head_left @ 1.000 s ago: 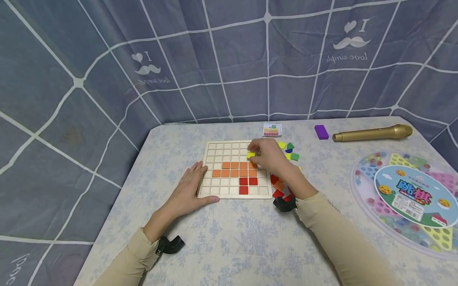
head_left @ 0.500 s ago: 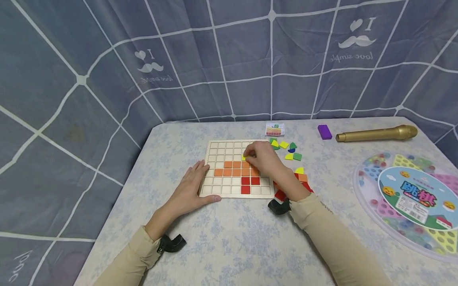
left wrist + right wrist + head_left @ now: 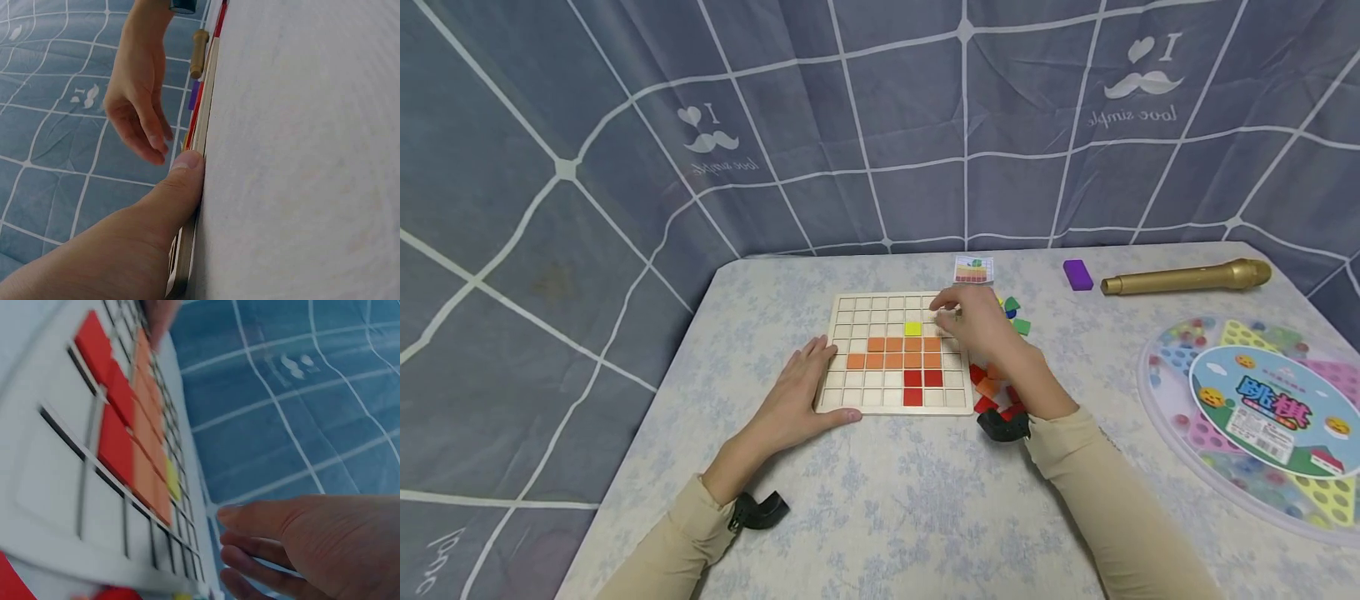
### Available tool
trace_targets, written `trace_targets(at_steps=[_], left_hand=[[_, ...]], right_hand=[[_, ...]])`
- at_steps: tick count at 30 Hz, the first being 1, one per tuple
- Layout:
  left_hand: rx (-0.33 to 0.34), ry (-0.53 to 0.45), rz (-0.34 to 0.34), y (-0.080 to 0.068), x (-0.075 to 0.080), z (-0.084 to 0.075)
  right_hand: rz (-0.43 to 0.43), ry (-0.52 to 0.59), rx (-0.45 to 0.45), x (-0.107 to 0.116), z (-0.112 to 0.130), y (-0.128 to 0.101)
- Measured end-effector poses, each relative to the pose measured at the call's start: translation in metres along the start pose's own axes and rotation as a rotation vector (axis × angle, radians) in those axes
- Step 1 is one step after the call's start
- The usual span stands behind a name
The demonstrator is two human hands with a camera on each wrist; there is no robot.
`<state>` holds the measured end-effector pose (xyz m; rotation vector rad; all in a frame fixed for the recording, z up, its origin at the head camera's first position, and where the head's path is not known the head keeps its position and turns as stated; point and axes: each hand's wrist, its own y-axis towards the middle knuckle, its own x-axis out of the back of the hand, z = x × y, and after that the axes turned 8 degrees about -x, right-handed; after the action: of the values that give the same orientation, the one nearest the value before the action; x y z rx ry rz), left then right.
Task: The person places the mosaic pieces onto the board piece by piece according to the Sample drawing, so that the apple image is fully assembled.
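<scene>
A pale wooden grid board (image 3: pixel 855 398) lies on the table. Two rows of orange square tiles (image 3: pixel 874 362) sit in its cells, with red square tiles (image 3: pixel 912 397) in front of them. One yellow square tile (image 3: pixel 913 329) lies in a cell just behind the orange rows; the right wrist view shows it too. My left hand (image 3: pixel 797 392) rests at the board's left side, fingers along that edge and thumb at the front corner. Over the board's right back part hovers my right hand (image 3: pixel 981 323), its fingers loosely bent with nothing between them.
Loose red and orange tiles (image 3: pixel 987 388) lie right of the board, with green pieces (image 3: pixel 1021 327) farther back. A small picture card (image 3: pixel 973 269) lies behind. Farther right are a purple block (image 3: pixel 1078 275), a gold microphone-shaped object (image 3: pixel 1187 277) and a round game box (image 3: pixel 1255 408).
My right hand has set the yellow tile into a cell behind the orange rows, let go, and drawn back to the right. The left hand has stayed at the board's edge.
</scene>
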<state>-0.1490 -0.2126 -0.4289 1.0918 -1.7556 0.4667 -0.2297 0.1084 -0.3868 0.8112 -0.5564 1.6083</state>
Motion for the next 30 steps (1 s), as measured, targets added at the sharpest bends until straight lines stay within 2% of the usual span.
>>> trace_targets(at_steps=[5, 10, 19, 30], left_hand=[[-0.003, 0.002, 0.001, 0.000, -0.001, 0.000], [-0.005, 0.001, 0.001, 0.001, -0.002, 0.000], [0.001, -0.005, 0.000, 0.001, -0.003, -0.001], [0.052, -0.025, -0.003, 0.000, -0.003, 0.000]], right_hand=[[-0.090, -0.007, -0.118, 0.020, -0.021, 0.002], [-0.145, -0.013, -0.239, 0.023, -0.040, 0.002], [-0.233, -0.035, -0.249, 0.010, -0.057, 0.005], [-0.345, -0.043, -0.277, 0.003, -0.057, 0.005]])
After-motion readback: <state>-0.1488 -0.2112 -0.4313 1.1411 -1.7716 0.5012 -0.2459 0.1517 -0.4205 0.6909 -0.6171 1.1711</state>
